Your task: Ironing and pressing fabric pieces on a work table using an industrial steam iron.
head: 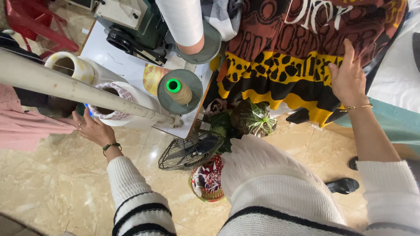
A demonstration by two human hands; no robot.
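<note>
a: state the position of the right hand [348,76].

b: right hand lies flat on the patterned fabric [302,52], a brown, yellow and black cloth draped over the far edge of the work area. fingers are spread and released, palm down; no pinch or clench is visible. the fabric hangs toward the floor, its long yellow bands running left to right under the palm.

a: and the left hand [94,129]?

b: left hand is at the near edge of the white counter [109,57], just beside the large white thread cone [116,102] lying with its open end toward the camera. fingers are loosely curled; whether they grasp anything cannot be told, since a pale horizontal bar [78,87] crosses in front of that area.

a: which hand is nearer the fabric?

b: the right, already in contact. the left is well apart from it, with a spool on a green core [177,89] and the sewing machine [135,26] between.

a: other items?

b: a wire fan guard [188,150] and a bundle of scraps [251,118] sit on the tiled floor [52,183] below the counter.
</note>
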